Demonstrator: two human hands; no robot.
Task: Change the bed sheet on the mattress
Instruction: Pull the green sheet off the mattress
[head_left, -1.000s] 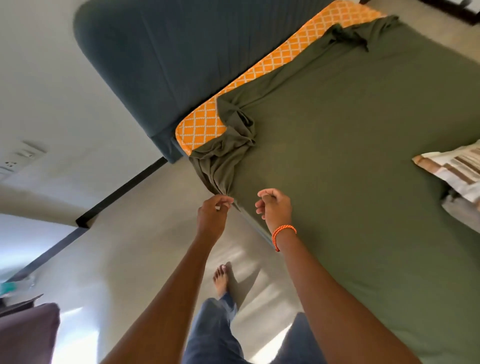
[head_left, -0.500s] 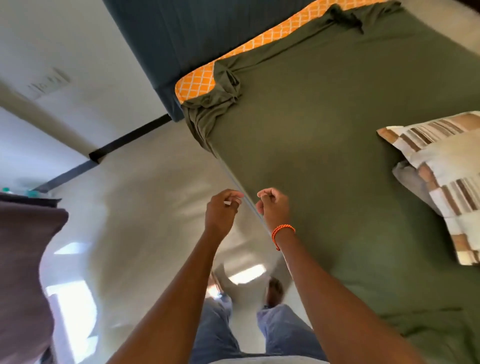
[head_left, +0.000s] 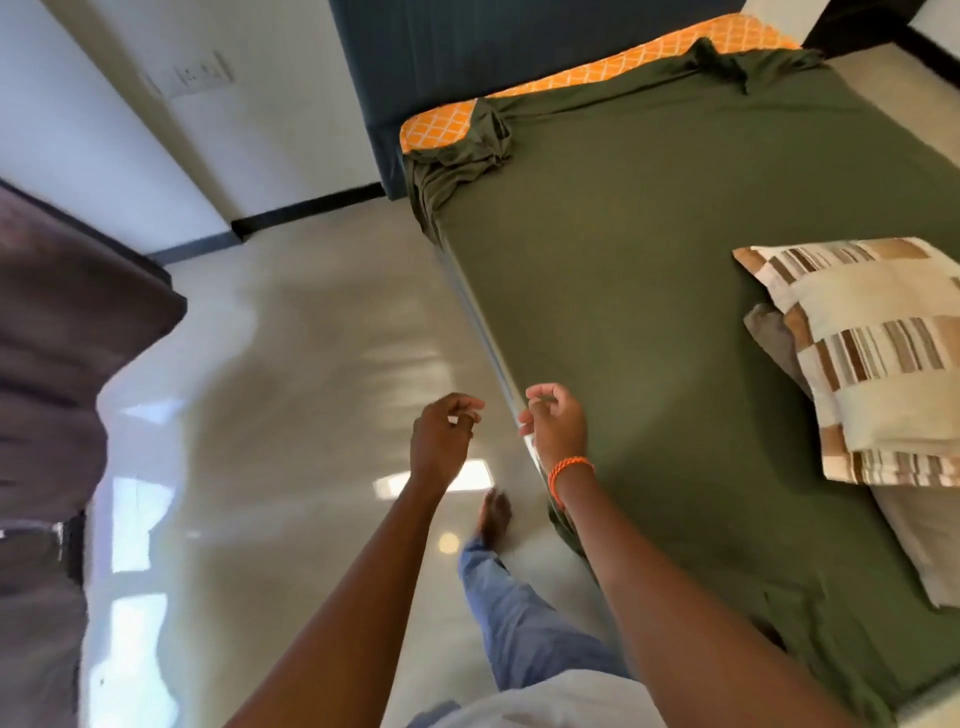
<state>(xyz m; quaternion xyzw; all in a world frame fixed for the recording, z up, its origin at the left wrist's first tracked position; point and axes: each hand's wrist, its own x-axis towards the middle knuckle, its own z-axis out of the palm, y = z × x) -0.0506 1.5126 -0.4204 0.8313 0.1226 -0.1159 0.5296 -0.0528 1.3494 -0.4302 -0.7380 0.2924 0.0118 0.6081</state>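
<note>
striped pillow (head_left: 878, 364) cut off at right edge, grey pillow (head_left: 769, 332) mostly hidden underneath, brown furniture (head_left: 57, 332) cropped at left, wall switch panel (head_left: 189, 75) too blurred for detail

Single head-worn wide-angle view, looking steeply down and forward from beside the bed, both forearms entering from six o'clock, green sheet (head_left: 675, 312) filling the frame toward three o'clock, headboard (head_left: 493, 57) far at twelve, glossy floor (head_left: 291, 374) toward nine.

One green sheet (head_left: 649, 312); two pillows (head_left: 878, 364); two hands (head_left: 441, 441).
</note>
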